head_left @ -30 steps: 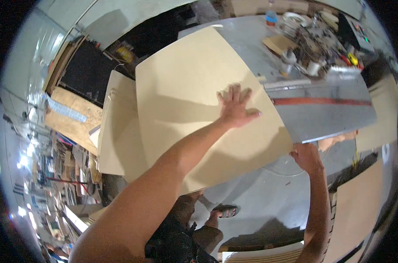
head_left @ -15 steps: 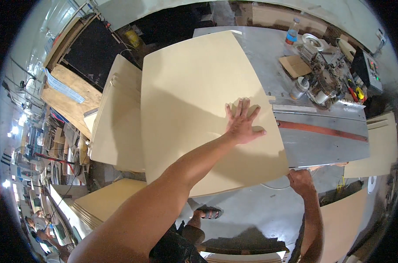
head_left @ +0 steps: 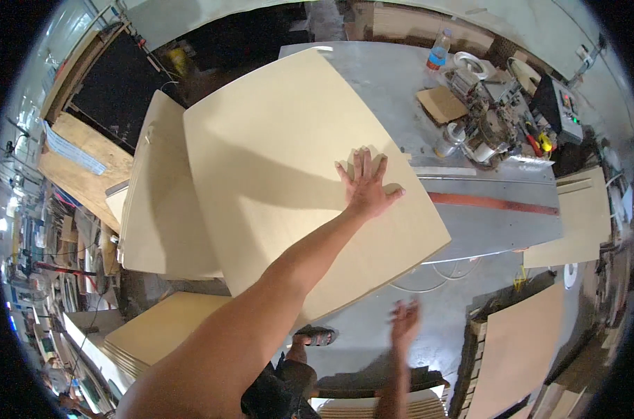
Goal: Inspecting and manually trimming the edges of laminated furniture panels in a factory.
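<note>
A large pale-beige board with curved edges and rounded corners lies turned at an angle over the grey metal table. My left hand lies flat on its right part, fingers spread. Below the board's near edge, my right hand is in the air, apart from the board. It is blurred by motion, with its fingers loosely apart and nothing seen in them. A red strip runs along the table to the right of the board.
A machine head, a bottle and a control box stand at the back right. Similar boards lean at left; another stack sits lower left. A brown sheet is at lower right. A hose hangs under the table.
The board has turned, its near right corner swinging away from me. My right hand has left the table's front edge and moved left and nearer. My left hand stays flat on the board.
</note>
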A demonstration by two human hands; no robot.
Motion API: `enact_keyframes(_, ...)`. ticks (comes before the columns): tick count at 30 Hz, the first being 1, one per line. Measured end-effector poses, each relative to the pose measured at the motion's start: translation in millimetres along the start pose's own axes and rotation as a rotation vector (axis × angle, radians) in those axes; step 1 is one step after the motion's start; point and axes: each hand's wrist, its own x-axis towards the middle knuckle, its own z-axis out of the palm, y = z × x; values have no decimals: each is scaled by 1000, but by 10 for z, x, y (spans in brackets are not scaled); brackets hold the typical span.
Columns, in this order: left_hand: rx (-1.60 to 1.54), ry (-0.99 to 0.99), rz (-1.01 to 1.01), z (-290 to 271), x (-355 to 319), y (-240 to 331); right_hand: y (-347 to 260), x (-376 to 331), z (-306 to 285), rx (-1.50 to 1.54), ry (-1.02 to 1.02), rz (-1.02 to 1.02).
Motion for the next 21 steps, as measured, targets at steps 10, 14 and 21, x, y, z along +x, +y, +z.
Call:
enact_keyframes(10,-224,-343,111,-346,97,-233,-746,-1071,1843,659,272,474)
enact_keyframes(14,-521,-203,231,-467,151,-1508,-140,-869,1266,712,424,348)
enact_keyframes(21,-102,-194,-432,-1138,-46,-4547,9,-463,-130,283,521,335)
